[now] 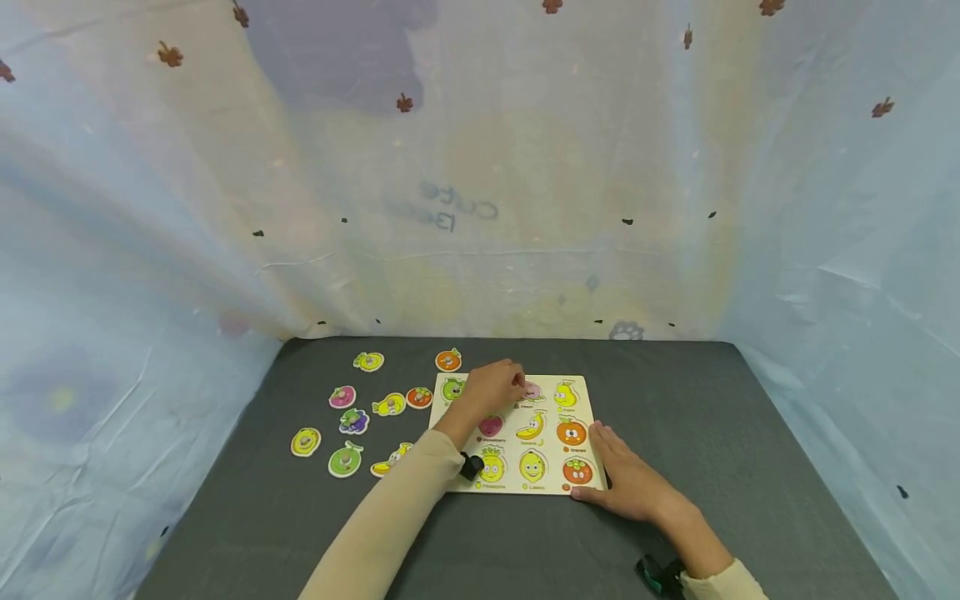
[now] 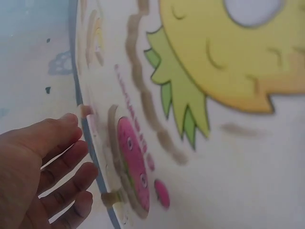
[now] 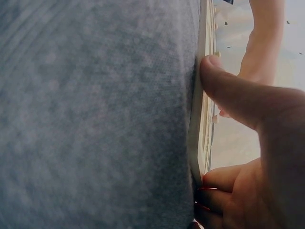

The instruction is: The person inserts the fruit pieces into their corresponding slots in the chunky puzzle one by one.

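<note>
A white wooden fruit puzzle board (image 1: 512, 483) lies on the dark cloth. My left hand (image 1: 491, 392) reaches over its upper part, beside the pink fruit (image 1: 532, 391) in the top row. In the left wrist view, the loosely bent fingers (image 2: 71, 126) sit right by a small peg (image 2: 85, 111); the peg shows beyond the fingertips, not between them. My right hand (image 1: 633, 479) rests against the board's near right corner, thumb along the front edge and straight fingers along the right edge. The right wrist view has the thumb (image 3: 217, 74) touching the board's side.
Several loose knobbed fruit pieces lie left of the board, among them a green one (image 1: 345, 459), grapes (image 1: 354, 421), a banana (image 1: 392, 460) and a tomato (image 1: 419, 397). An orange piece (image 1: 448, 360) lies behind the board. A patterned curtain (image 1: 510, 283) encloses the table.
</note>
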Tool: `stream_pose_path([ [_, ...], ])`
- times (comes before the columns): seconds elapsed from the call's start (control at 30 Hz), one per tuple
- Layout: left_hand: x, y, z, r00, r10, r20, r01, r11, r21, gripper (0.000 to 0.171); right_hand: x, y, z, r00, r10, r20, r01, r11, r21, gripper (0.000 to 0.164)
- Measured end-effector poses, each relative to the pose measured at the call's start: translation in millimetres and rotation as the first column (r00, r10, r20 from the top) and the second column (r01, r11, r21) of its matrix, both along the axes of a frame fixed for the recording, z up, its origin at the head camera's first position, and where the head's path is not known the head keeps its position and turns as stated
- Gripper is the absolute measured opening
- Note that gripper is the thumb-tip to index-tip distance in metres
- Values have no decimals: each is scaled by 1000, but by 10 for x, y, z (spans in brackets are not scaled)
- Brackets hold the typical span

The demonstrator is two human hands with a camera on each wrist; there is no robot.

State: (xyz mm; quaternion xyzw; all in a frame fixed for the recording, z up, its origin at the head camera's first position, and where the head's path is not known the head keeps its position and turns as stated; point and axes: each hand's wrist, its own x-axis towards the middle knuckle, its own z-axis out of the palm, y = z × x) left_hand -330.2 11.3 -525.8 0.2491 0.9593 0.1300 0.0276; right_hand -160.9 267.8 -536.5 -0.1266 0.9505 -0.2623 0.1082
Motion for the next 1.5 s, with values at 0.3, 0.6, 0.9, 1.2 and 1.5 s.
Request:
stream_pose_path([
  [0.3, 14, -179, 22, 1000, -19, -25, 19, 1000, 4, 18, 7, -5, 15, 1000, -5, 1, 5, 1000, 14, 122],
  [0.6, 108, -450, 96, 1000, 2, -30, 0, 997, 79, 16, 17, -2, 25, 1000, -9, 5, 9, 1000, 7, 122],
  [0.9, 194, -631, 149, 998, 50, -31, -47, 996, 78, 17, 25, 0, 12, 1000, -16, 23, 15, 1000, 13, 121],
  [1.2, 250, -815, 199, 993, 90, -73, -83, 992, 91, 19, 16, -18, 21, 1000, 0, -5, 0, 1000, 10, 121],
  [1.5, 263, -1061, 191, 987, 142, -71, -136, 986, 92, 20, 8, -16, 17, 1000, -5, -2, 5, 1000, 17, 122],
])
